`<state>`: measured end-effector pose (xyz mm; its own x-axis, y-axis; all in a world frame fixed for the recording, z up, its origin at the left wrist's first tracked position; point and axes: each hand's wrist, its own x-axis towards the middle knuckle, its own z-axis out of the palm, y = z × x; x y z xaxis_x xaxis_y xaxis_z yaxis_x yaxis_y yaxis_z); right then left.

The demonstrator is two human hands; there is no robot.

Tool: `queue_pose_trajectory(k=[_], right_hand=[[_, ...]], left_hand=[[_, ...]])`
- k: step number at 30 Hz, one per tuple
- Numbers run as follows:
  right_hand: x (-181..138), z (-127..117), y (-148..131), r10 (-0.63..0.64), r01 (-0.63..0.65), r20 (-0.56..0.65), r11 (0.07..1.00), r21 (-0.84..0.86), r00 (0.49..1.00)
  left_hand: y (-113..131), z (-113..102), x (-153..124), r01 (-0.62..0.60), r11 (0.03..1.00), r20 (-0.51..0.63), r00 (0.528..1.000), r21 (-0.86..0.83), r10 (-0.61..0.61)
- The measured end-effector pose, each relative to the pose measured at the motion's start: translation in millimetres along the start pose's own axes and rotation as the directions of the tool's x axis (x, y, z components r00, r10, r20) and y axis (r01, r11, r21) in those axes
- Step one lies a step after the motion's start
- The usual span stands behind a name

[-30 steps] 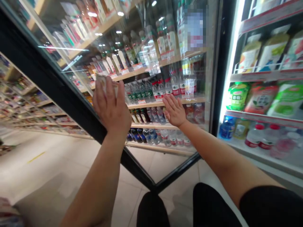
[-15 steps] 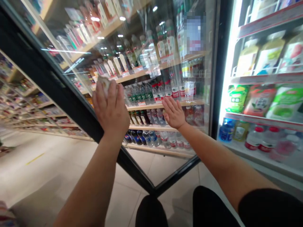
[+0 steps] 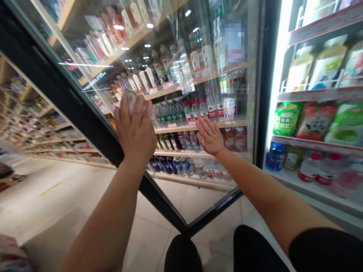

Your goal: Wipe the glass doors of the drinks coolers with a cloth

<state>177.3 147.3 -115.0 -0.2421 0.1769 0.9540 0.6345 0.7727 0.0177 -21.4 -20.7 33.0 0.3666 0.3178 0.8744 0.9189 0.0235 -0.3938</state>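
Note:
A black-framed glass door (image 3: 181,196) stands open in front of me. My left hand (image 3: 135,128) presses a pale, patterned cloth (image 3: 131,97) against the left part of the glass; the palm and fingers hide most of the cloth. Lower and to the right, my right hand (image 3: 210,136) lies flat on the same pane, fingers stretched out, with no held object visible. Rows of bottles (image 3: 176,107) show through the glass behind both hands.
On the right is a lit fridge with bottles (image 3: 326,62) and green and red drink packs (image 3: 287,118) on its shelves (image 3: 317,142). Stocked store shelves (image 3: 64,128) run along the left. Pale floor tiles (image 3: 79,181) lie below, with my knees (image 3: 183,253) near the door's lower corner.
The whole view has shifted slightly, so the door and shelves sit a little further right. My left hand with the cloth and my right hand remain on the glass in nearly the same places.

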Motion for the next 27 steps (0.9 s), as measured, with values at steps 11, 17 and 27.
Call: queue_pose_trajectory(k=[11, 17, 27], right_hand=[[-0.1, -0.5, -0.1, 0.003, -0.004, 0.006, 1.000, 0.027, 1.000], [-0.6, 0.8, -0.5, -0.003, 0.004, -0.031, 1.000, 0.021, 1.000], [0.9, -0.5, -0.1, 0.015, -0.015, 0.003, 0.999, 0.044, 1.000]], left_hand=[[0.9, 5.2, -13.4, -0.302, 0.952, 0.156, 0.939, -0.057, 0.307], [4.3, 4.6, 0.7, -0.042, 0.999, 0.000, 0.999, -0.017, 0.042], [-0.2, 5.5, 13.2, -0.178, 0.984, 0.079, 0.981, -0.016, 0.178]])
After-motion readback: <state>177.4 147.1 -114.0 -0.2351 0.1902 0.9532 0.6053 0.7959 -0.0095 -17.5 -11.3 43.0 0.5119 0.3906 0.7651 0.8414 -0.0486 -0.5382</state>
